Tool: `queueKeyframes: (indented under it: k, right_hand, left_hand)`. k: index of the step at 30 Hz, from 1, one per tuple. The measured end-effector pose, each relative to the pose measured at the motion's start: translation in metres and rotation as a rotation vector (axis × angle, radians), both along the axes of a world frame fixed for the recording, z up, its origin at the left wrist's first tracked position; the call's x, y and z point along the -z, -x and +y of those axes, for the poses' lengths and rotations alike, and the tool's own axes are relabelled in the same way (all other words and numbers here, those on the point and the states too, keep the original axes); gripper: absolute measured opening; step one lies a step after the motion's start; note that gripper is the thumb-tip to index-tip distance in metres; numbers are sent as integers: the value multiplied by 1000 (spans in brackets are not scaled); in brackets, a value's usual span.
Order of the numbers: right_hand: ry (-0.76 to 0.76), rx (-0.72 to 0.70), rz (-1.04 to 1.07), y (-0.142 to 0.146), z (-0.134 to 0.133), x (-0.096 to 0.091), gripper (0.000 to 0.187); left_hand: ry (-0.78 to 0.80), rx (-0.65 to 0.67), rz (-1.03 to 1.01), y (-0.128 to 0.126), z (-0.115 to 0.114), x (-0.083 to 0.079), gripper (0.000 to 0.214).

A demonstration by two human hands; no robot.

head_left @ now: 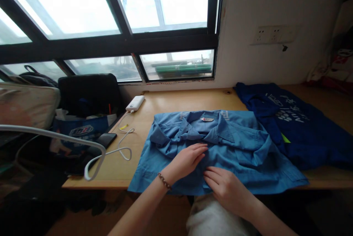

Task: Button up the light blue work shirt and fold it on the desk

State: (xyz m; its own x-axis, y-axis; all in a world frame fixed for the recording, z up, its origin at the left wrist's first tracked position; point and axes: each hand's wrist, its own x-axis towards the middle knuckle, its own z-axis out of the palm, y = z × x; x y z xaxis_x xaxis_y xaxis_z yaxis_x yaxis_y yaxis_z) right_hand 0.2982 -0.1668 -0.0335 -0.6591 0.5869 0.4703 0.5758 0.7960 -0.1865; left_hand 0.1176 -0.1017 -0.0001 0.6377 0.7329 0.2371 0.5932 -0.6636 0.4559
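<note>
A light blue collared shirt point(248, 144) lies front up on the table, its collar at the far side and its lower edge along the table's front edge. My left hand point(187, 160) rests on the shirt's front below the collar, fingers stretched out over the cloth. Closer to me, my right hand point(227, 188) is at the front opening near the lower edge. Its fingers bend against the cloth there, and its thumb is hidden. A small white label point(206, 119) shows inside the collar.
Right of the shirt lies a dark blue garment point(311, 133) with white print. On the wooden table point(176, 100), a white power bank point(135, 103) trails a white cable point(120, 149). A black phone point(107, 140) sits at the left edge, near a chair point(88, 90) and a printed bag point(82, 133).
</note>
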Motion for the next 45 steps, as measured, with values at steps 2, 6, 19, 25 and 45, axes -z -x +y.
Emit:
queueKeyframes:
  k: [2,6,19,25,45]
  right_hand:
    - [13,-20,-9,-1,-3,0,29]
    - [149,-87,6,-6,-5,-20,20]
    - [429,194,-102,-68,7,-8,49]
    - [250,532,176,-167,23,-23,38]
    - [385,653,9,-246,44,-41,67]
  left_hand:
    - [-48,11,92,-1,11,13,38]
    - [-106,-33,193,1,18,27,44]
    - [-94,17,203,2,2,8,63]
    - [-242,-214,5,58,17,-6,53]
    - [-338,-443,-24,155,-37,7,42]
